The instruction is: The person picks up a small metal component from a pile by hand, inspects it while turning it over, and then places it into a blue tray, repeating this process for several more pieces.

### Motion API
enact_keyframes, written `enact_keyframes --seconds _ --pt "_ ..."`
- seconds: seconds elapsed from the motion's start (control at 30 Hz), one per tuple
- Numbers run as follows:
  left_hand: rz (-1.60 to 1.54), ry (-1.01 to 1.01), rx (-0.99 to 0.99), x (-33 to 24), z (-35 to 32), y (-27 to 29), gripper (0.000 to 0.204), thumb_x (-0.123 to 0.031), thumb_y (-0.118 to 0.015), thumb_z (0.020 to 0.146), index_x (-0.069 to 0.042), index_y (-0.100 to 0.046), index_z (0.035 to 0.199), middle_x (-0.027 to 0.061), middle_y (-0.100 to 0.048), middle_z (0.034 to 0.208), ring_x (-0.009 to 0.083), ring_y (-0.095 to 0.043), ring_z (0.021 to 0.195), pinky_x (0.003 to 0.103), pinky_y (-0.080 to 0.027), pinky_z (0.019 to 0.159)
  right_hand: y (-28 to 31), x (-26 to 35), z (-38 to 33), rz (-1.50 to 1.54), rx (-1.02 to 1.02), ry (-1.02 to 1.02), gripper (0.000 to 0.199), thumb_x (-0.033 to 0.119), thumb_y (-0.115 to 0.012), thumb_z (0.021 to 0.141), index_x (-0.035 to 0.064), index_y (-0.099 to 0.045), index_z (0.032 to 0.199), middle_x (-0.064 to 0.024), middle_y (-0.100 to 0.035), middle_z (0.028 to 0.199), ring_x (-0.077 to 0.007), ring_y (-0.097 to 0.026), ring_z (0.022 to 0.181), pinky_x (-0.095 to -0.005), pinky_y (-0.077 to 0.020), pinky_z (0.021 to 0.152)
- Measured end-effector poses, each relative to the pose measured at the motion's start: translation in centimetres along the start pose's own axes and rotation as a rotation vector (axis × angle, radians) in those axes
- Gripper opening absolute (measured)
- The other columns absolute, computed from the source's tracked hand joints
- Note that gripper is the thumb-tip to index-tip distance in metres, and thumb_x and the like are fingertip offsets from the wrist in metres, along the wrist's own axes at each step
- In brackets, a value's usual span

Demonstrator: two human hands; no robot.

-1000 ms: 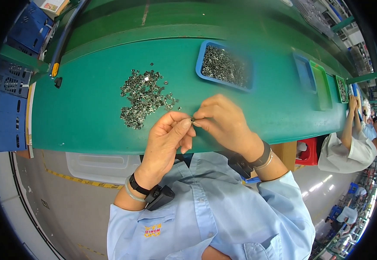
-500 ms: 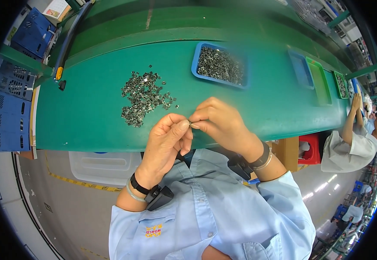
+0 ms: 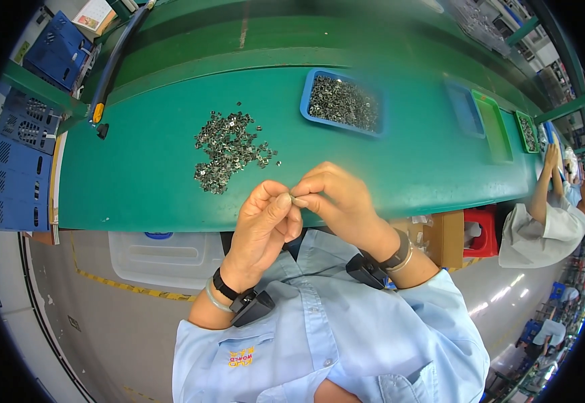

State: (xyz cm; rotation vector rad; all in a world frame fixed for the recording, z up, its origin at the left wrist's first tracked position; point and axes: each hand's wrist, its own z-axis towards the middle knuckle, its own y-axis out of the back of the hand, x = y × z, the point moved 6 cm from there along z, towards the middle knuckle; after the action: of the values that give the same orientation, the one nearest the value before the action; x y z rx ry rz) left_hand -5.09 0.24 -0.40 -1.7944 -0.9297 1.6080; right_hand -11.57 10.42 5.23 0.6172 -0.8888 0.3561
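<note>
At the near edge of the green worktable (image 3: 138, 181), my left hand (image 3: 257, 225) and my right hand (image 3: 341, 203) meet fingertip to fingertip. Both are closed in a pinch on one small metal part (image 3: 293, 199), mostly covered by the fingers, so its exact shape cannot be made out. Beyond my left hand lies a loose pile of small square metal pieces (image 3: 229, 149), silver and dark. Farther back, a blue tray (image 3: 304, 107) holds many similar pieces.
On the right of the table are a second blue tray (image 3: 464, 107), a green tray (image 3: 492, 127) and a smaller green tray (image 3: 529, 131) with parts. Blue crates (image 3: 17, 188) stand at the left. A red stool (image 3: 484, 235) and another person (image 3: 537, 235) are at the right.
My hands stay together in a pinch and have shifted only slightly, with the fingertips a little lower. The whole view has moved a bit; the pile and trays look the same.
</note>
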Motion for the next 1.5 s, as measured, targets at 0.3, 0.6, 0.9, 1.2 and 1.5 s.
enact_keyframes --seconds 0.3,0.6,0.9,1.2,1.5 --pt "0.146 0.018 -0.07 -0.6 -0.1 0.4 0.011 -0.017 -0.055 0.093 -0.006 -0.054 0.095 0.0041 -0.059 0.073 0.0107 -0.051 0.054 0.024 -0.04 0.047 0.3 -0.2 0.2 -0.115 0.021 0.082 0.014 0.003 -0.069 0.076 0.0043 -0.062 0.088 -0.0063 -0.062 0.084 -0.02 -0.06 0.076 -0.0296 -0.0484 0.065" --pt "-0.105 0.045 0.043 -0.3 -0.2 -1.1 0.013 -0.019 -0.056 0.093 -0.006 -0.053 0.094 0.0054 -0.06 0.073 0.0112 -0.049 0.053 0.025 -0.037 0.046 -0.1 -0.8 -0.4 0.204 -0.105 -0.013 0.011 0.002 -0.068 0.079 0.0044 -0.062 0.087 -0.0052 -0.062 0.085 -0.0162 -0.058 0.075 -0.027 -0.0471 0.064" --pt "-0.119 0.078 0.039 -0.6 -0.2 -1.1 0.013 -0.019 -0.058 0.092 -0.007 -0.053 0.091 0.0052 -0.059 0.07 0.0108 -0.049 0.051 0.025 -0.035 0.045 0.0 -0.3 0.1 0.194 -0.042 0.028 0.008 0.003 -0.067 0.08 0.0048 -0.062 0.086 -0.0051 -0.063 0.082 -0.0156 -0.057 0.074 -0.0266 -0.0466 0.063" --pt "0.088 0.108 -0.008 -1.4 -0.3 -0.3 0.016 -0.02 -0.058 0.092 -0.006 -0.051 0.09 0.0046 -0.056 0.068 0.0115 -0.049 0.051 0.024 -0.034 0.043 -0.4 -1.2 0.1 0.174 0.0 0.003 0.007 0.003 -0.068 0.079 0.0049 -0.063 0.083 -0.0054 -0.063 0.081 -0.0163 -0.059 0.073 -0.0275 -0.0475 0.062" --pt "0.088 0.132 -0.023 -1.4 -0.3 -0.1 0.021 -0.026 -0.054 0.094 -0.005 -0.05 0.091 0.0069 -0.056 0.067 0.0136 -0.049 0.049 0.025 -0.034 0.042 -0.5 -1.6 0.1 0.15 0.029 0.008 0.009 0.003 -0.068 0.078 0.0061 -0.064 0.085 -0.0048 -0.063 0.081 -0.0177 -0.061 0.075 -0.0291 -0.0505 0.063"
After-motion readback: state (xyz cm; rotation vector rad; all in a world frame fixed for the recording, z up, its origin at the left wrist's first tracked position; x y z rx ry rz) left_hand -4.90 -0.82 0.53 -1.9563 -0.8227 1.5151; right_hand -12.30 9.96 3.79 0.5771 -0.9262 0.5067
